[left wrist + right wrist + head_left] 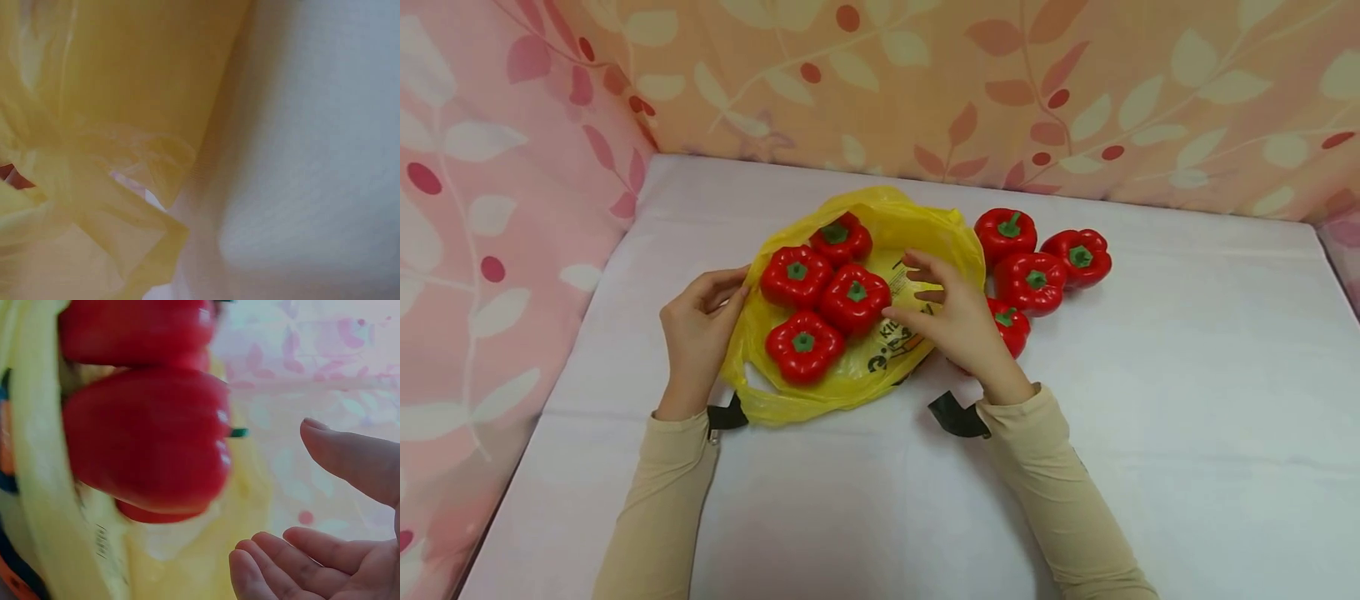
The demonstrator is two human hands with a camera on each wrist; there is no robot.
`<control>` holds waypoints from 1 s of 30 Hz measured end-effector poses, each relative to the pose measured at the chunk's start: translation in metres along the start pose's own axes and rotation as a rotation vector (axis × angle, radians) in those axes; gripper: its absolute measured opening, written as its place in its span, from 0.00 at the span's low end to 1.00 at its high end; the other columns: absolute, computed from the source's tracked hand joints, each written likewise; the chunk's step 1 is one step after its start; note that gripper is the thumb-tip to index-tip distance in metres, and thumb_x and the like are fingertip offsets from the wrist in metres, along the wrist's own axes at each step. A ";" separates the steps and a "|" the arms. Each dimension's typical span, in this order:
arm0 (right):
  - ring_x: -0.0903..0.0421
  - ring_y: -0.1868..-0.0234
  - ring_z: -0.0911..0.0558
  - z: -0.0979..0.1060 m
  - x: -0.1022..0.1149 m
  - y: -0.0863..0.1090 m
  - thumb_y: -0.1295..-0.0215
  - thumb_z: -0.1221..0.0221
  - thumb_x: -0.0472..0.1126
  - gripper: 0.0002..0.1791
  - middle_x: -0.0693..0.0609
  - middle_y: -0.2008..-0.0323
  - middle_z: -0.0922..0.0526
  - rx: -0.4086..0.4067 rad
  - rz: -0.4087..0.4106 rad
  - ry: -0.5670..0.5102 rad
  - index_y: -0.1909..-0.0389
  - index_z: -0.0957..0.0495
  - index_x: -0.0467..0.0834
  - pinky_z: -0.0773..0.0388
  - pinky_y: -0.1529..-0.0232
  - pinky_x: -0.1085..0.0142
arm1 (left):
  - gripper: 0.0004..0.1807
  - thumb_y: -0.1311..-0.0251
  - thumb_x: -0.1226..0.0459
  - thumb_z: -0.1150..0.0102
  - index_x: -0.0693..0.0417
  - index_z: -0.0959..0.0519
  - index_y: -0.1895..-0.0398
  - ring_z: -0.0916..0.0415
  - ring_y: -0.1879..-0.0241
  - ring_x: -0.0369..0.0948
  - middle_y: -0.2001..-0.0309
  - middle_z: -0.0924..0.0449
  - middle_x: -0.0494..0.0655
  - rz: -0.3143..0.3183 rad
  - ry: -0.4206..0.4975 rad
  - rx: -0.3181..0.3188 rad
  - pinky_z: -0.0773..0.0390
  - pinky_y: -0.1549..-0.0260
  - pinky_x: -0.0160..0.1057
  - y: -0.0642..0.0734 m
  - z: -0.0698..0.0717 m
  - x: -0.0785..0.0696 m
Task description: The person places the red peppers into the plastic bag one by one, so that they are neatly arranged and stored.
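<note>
A yellow plastic bag (790,406) lies spread open on the table with several red bell peppers (856,300) inside, green stems up. At the bag's left edge, my left hand (692,325) pinches the plastic between thumb and fingers. Only the blurred yellow bag (144,69) fills much of the left wrist view; the hand itself is hidden there. Over the right part of the bag is my right hand (961,321), its fingers spread apart and holding nothing. In the right wrist view its thumb and fingers (312,556) stand apart beside a red bell pepper (150,437).
Several more red bell peppers (1032,282) sit to the right of the bag, one partly behind the right hand. A white cloth (1187,400) covers the table. Floral curtains (925,83) hang at the back and left. Black straps (958,415) stick out by both wrists.
</note>
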State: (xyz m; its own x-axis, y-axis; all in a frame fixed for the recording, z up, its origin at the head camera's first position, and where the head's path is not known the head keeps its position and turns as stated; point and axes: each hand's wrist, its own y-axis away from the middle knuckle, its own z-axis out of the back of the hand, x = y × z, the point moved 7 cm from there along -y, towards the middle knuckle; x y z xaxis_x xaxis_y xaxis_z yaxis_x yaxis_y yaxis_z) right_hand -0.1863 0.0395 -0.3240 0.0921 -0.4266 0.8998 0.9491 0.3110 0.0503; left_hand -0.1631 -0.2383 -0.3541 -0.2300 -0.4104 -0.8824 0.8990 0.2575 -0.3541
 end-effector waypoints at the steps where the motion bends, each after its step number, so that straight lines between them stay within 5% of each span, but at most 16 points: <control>1: 0.50 0.42 0.28 0.005 0.002 0.001 0.45 0.32 0.42 0.37 0.47 0.41 0.27 -0.019 0.004 -0.006 0.35 0.35 0.40 0.27 0.43 0.53 | 0.10 0.43 0.74 0.39 0.68 0.19 0.57 0.19 0.60 0.32 0.56 0.17 0.57 0.001 -0.001 0.000 0.21 0.61 0.27 0.000 0.000 0.000; 18: 0.48 0.44 0.27 0.097 0.003 0.022 0.42 0.35 0.36 0.30 0.44 0.43 0.26 -0.389 0.015 -0.180 0.38 0.31 0.40 0.25 0.47 0.69 | 0.11 0.44 0.74 0.38 0.68 0.19 0.57 0.19 0.60 0.30 0.56 0.17 0.57 0.000 0.013 -0.012 0.21 0.60 0.27 0.000 0.002 0.001; 30: 0.51 0.48 0.25 0.157 -0.035 0.036 0.46 0.34 0.33 0.27 0.45 0.49 0.23 -0.691 -0.015 -0.340 0.43 0.26 0.39 0.25 0.48 0.70 | 0.10 0.44 0.75 0.39 0.69 0.19 0.58 0.19 0.61 0.28 0.56 0.18 0.59 0.007 0.003 -0.004 0.21 0.61 0.26 0.000 0.000 0.001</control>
State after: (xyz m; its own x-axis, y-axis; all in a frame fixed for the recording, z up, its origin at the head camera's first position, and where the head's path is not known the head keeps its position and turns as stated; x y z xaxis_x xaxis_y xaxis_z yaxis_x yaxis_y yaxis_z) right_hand -0.2026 0.1995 -0.2856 0.0864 -0.1077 0.9904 0.9323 -0.3417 -0.1185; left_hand -0.1631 -0.2389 -0.3545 -0.2253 -0.4059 -0.8857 0.8992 0.2634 -0.3495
